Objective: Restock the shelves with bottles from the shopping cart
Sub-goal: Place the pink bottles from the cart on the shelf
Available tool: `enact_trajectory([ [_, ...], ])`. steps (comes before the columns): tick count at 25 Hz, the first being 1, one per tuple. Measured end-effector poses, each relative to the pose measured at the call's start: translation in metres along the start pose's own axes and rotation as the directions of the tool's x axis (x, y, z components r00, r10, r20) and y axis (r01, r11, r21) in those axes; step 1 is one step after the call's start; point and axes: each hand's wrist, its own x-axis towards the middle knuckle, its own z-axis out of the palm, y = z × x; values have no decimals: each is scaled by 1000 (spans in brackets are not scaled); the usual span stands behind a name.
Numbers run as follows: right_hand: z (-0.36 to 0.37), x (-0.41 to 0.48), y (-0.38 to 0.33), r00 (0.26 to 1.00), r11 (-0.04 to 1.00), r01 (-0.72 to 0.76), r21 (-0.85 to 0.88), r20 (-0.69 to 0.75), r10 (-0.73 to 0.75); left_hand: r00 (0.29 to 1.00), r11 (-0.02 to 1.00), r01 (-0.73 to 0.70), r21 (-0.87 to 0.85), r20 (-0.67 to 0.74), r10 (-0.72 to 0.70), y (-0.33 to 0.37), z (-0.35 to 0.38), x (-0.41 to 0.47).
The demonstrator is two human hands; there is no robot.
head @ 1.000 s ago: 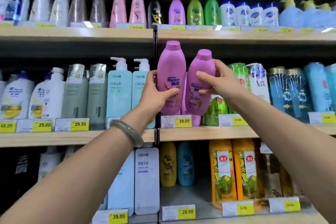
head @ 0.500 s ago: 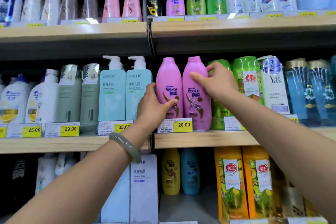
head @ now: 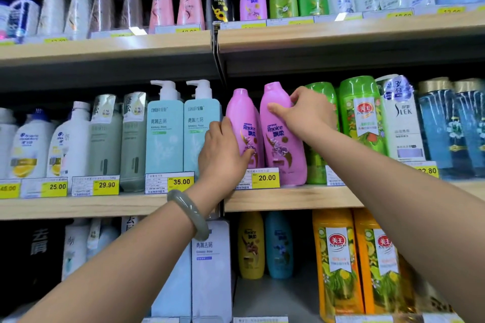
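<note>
Two pink Rejoice bottles stand upright side by side on the middle shelf, behind a 20.00 price tag. My left hand grips the left pink bottle low on its left side, thumb across its front. My right hand holds the right pink bottle near its shoulder, thumb on the front and fingers curled behind it. The shopping cart is out of view.
Teal pump bottles stand directly left of the pink pair and green bottles directly right. The upper shelf overhangs closely above the bottle caps. The lower shelf holds yellow, blue and orange bottles.
Both pink bottles came down from mid-air onto the middle shelf and now stand behind the price tag. Both hands stayed on them, and my view moved closer.
</note>
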Motion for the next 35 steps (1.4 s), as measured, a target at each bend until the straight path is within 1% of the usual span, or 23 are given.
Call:
enact_trajectory([
  [2, 2, 2, -1, 1000, 1000, -17, 10, 0, 17, 999, 999, -19, 45, -30, 20, -3, 1, -3],
  [5, 4, 8, 2, 996, 996, -83, 34, 16, 82, 990, 988, -109, 109, -75, 117, -4, 0, -10],
  [7, 4, 12, 5, 990, 990, -133, 54, 43, 131, 981, 973, -181, 143, -42, 189, -7, -2, -13],
  [9, 5, 14, 9, 989, 988, -141, 66, 64, 137, 976, 960, -215, 178, 8, 217, -10, -2, -16],
  [12, 10, 8, 11, 997, 998, -62, 15, 44, 62, 979, 958, -205, 202, 37, 202, -16, -3, -19],
  [14, 13, 1, 11, 1000, 1000, 5, -31, 28, -4, 980, 960, -201, 195, 30, 199, -19, -4, -21],
  [16, 14, -6, 14, 998, 999, 41, -33, 39, -40, 978, 956, -208, 206, 20, 209, -21, -4, -22],
  [18, 12, -18, 19, 995, 997, 71, -30, 72, -69, 980, 952, -199, 233, 23, 199, -21, -3, -26],
  [22, 8, -46, 26, 969, 980, 167, -108, 202, -143, 985, 943, -171, 286, 13, 175, -18, 1, -34],
  [24, 11, -51, 28, 960, 979, 174, -103, 239, -146, 985, 942, -167, 290, 13, 170, -14, 1, -34],
  [27, 15, -50, 29, 965, 987, 144, -67, 232, -125, 987, 947, -160, 279, 69, 147, -11, 3, -31],
  [29, 16, -49, 31, 966, 989, 126, -75, 234, -106, 985, 945, -167, 280, 92, 147, -13, 5, -29],
  [31, 17, -47, 35, 966, 987, 123, -105, 241, -95, 982, 949, -173, 264, 115, 147, -14, 6, -28],
  [35, 14, -45, 38, 958, 959, 163, -232, 268, -98, 974, 955, -196, 220, 152, 165, -14, 5, -26],
])
